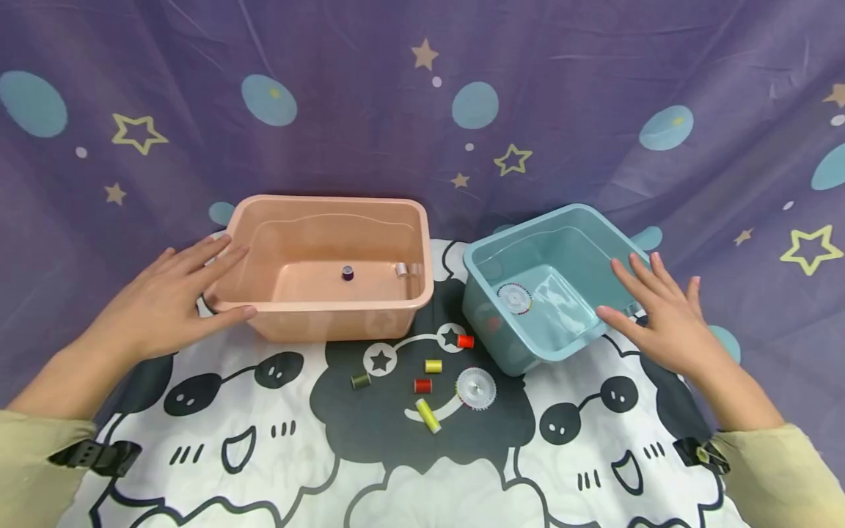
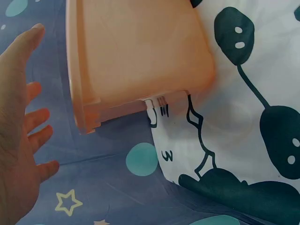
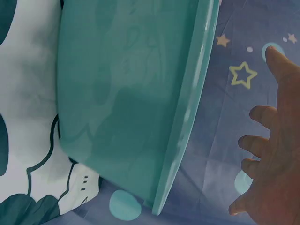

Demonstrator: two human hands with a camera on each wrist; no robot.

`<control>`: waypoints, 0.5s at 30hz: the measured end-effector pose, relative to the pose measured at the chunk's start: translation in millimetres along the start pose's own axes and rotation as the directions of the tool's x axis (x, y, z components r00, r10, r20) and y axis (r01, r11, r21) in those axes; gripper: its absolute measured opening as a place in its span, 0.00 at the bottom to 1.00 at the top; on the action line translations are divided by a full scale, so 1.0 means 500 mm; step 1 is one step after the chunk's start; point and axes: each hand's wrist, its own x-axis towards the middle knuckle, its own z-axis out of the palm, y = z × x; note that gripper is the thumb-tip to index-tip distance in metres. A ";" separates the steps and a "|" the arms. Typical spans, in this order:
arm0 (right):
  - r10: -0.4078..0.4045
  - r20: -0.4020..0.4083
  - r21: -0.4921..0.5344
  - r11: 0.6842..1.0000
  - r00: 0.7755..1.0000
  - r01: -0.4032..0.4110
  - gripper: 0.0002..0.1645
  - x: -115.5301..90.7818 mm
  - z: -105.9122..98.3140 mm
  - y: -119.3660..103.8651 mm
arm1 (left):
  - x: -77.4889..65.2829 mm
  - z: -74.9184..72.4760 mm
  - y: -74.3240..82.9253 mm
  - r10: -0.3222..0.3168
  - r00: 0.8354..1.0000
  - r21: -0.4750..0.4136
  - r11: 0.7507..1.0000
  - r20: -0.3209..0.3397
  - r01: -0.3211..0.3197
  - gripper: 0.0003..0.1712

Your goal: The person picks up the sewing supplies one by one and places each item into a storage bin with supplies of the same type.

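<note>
My left hand (image 1: 168,301), fingers spread, is beside the left end of a peach plastic bin (image 1: 330,306); the left wrist view shows it apart from the wall. Inside that bin are a dark purple thread spool (image 1: 347,273) and a pale spool (image 1: 401,270). At the right rim of a blue-green bin (image 1: 554,352) is my right hand (image 1: 667,323), fingers spread and holding nothing; the right wrist view shows a gap. A wheel of pins (image 1: 514,298) lies in the blue-green bin.
Between and before the bins lie red spools (image 1: 422,386), yellow spools (image 1: 428,416), an olive spool (image 1: 360,380) and another pin wheel (image 1: 475,388). A cartoon-printed cloth (image 1: 264,455) covers the table. Behind hangs a purple curtain (image 1: 370,95).
</note>
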 end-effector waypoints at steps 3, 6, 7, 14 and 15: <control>-0.021 0.005 0.010 1.000 1.000 0.021 0.50 0.008 -0.002 -0.015 | 0.004 0.006 -0.002 0.048 0.998 0.014 0.999 -0.032 -0.047 0.57; -0.048 0.004 0.023 0.999 0.999 0.048 0.50 0.016 -0.001 -0.029 | 0.010 0.013 -0.005 0.099 0.993 0.023 0.995 -0.067 -0.098 0.55; -0.058 0.004 0.027 0.998 0.998 0.058 0.50 0.019 -0.001 -0.034 | 0.011 0.015 -0.006 0.114 0.991 0.026 0.993 -0.077 -0.112 0.55; -0.128 0.016 0.054 0.990 0.992 0.127 0.51 0.036 0.010 -0.071 | 0.018 0.030 -0.014 0.197 0.975 0.032 0.980 -0.106 -0.194 0.54; -0.138 0.017 0.055 0.989 0.990 0.137 0.51 0.039 0.012 -0.078 | 0.017 0.032 -0.015 0.202 0.974 0.032 0.979 -0.107 -0.200 0.53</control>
